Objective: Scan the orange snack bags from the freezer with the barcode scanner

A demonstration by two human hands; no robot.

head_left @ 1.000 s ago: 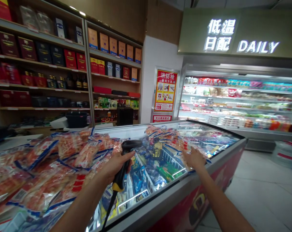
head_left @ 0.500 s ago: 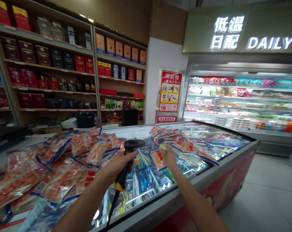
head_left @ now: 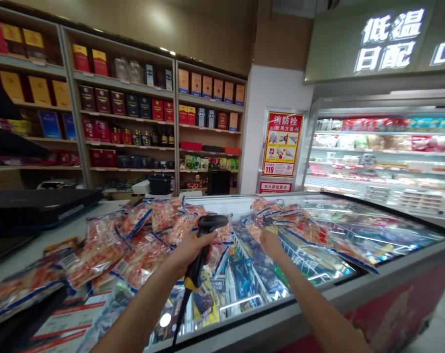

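My left hand [head_left: 189,252] is wrapped round the handle of a black and yellow barcode scanner [head_left: 196,267], its head up and its cable hanging down. My right hand [head_left: 270,243] has its fingers closed at a clear packet of pinkish-orange food [head_left: 253,229], over the glass-topped chest freezer [head_left: 320,294]. The fingertips are partly hidden. Just right of the left hand lies another such packet [head_left: 218,259] with a blue edge. To the left, a pile of these packets [head_left: 141,262] spreads over the counter; a smaller group [head_left: 310,230] lies on the freezer at right.
Blue and yellow packages [head_left: 240,274] fill wire baskets inside the freezer. A flat black device [head_left: 49,208] stands on the counter at left, and red-and-white price cards [head_left: 71,314] lie in front. Shelves of boxes [head_left: 130,105] line the back; a lit refrigerated display [head_left: 377,157] stands right.
The view has turned left. A packet now lies beside my left hand where none showed before. My right hand's fingers are now at a packet farther back; the left still holds the scanner.
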